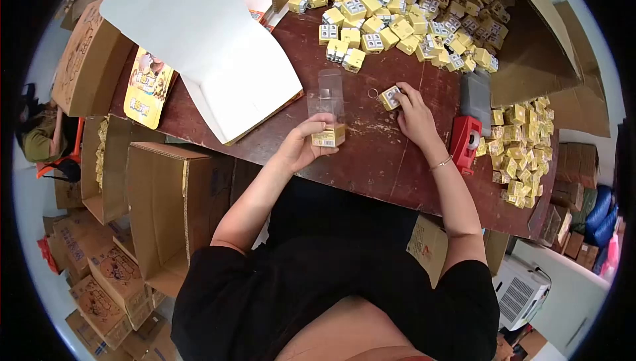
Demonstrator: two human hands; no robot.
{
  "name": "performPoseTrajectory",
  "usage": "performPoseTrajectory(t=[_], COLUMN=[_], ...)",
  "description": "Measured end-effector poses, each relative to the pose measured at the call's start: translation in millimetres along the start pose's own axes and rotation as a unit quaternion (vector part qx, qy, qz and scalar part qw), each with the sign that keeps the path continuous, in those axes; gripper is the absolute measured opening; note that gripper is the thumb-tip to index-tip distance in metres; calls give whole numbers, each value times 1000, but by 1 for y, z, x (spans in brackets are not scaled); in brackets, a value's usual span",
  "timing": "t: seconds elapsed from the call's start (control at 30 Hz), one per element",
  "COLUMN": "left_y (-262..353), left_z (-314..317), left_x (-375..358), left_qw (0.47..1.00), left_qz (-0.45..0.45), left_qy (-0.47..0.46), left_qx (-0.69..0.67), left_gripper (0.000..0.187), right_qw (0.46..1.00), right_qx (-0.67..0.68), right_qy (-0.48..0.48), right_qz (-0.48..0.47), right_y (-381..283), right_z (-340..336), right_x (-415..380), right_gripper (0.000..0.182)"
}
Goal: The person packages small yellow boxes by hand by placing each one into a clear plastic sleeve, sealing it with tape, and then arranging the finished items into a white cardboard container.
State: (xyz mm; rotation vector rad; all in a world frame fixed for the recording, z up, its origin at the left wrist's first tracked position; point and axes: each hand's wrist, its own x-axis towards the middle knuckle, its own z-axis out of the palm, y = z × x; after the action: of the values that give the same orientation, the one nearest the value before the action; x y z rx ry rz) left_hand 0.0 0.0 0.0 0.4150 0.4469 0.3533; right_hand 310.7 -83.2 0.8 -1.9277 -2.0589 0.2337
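My left hand (298, 143) grips a small clear plastic box (324, 104) by its lower end, where yellow print and a barcode show. The box's top flap stands up at the far end. On the tabletop, the fingers of my right hand (416, 117) close on a small yellow keychain block (389, 99) with a white patterned face. Its metal ring (373, 94) lies to the left, toward the plastic box. A pile of similar yellow blocks (374, 21) spreads beyond both hands.
A red tape dispenser (466, 143) stands right of my right forearm, beside a grey container (476, 99). Small yellow packed boxes (520, 152) are heaped at the right edge. An open white display carton (242, 72) sits left. Cardboard boxes (162, 208) stand below the table's left side.
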Motion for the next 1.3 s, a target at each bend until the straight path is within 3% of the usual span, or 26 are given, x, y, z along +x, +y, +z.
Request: performPoseTrajectory(t=[0.1, 0.23, 0.3, 0.33, 0.4, 0.43, 0.5, 0.53, 0.67, 0.73, 0.8, 0.87, 0.9, 1.0, 1.07, 1.13, 1.2, 1.3], left_y=[7, 8, 13, 14, 12, 11, 8, 7, 0, -6, -14, -19, -22, -29, -35, -41, -50, -66], left_z=[10, 25, 31, 30, 27, 25, 25, 26, 47, 53, 56, 65, 70, 72, 73, 74, 75, 73], left_x=[14, 30, 34, 35, 35, 35, 35, 36, 43, 51, 58, 59, 59, 62, 67, 72, 76, 79], left_qw=[999, 997, 978, 978, 945, 945, 912, 912, 880, 865, 876, 874, 870, 847, 831, 812, 753, 801], left_qz=[28, 30, 19, 20, 36, 34, 17, 14, -25, -32, 20, 64, 109, 124, 165, 209, 301, 304], left_qy=[-5, 23, 63, 63, 55, 55, 35, 34, 2, -8, -23, -39, -52, -56, -41, -25, 8, 20], left_qx=[26, 70, 198, 200, 321, 321, 408, 409, 475, 502, 481, 481, 479, 513, 530, 544, 585, 516], left_gripper=[41, 44, 40, 40, 35, 35, 35, 35, 38, 40, 51, 51, 51, 48, 48, 48, 49, 53], right_qw=[998, 996, 996, 996, 984, 981, 980, 985, 988, 975, 967, 950, 950, 925, 985, 997, 996, 994], right_qx=[42, -44, 54, 54, 170, 192, 197, 159, 124, 181, 200, 241, 242, 344, 161, 61, -31, -49], right_qy=[31, -4, -48, -46, -51, -6, -22, 2, -7, -85, -138, -199, -198, -161, 36, 50, 75, 97], right_qz=[26, -72, -44, -45, 32, -7, -14, -73, -92, -93, -70, -20, -18, 0, -48, -22, -24, -18], right_y=[-23, -25, -18, -19, -22, -22, -28, -31, -50, -62, -70, -74, -70, -66, -85, -100, -105, -113], right_z=[-31, -30, -32, -39, -64, -75, -104, -116, -139, -140, -134, -130, -124, -112, -109, -106, -86, -74], right_x=[-1, 13, 19, 20, 23, 23, 24, 26, 27, 28, 24, 19, 14, -5, -23, -36, -46, -57], right_gripper=[71, 57, 52, 52, 46, 44, 43, 42, 45, 43, 44, 46, 46, 46, 45, 40, 36, 28])
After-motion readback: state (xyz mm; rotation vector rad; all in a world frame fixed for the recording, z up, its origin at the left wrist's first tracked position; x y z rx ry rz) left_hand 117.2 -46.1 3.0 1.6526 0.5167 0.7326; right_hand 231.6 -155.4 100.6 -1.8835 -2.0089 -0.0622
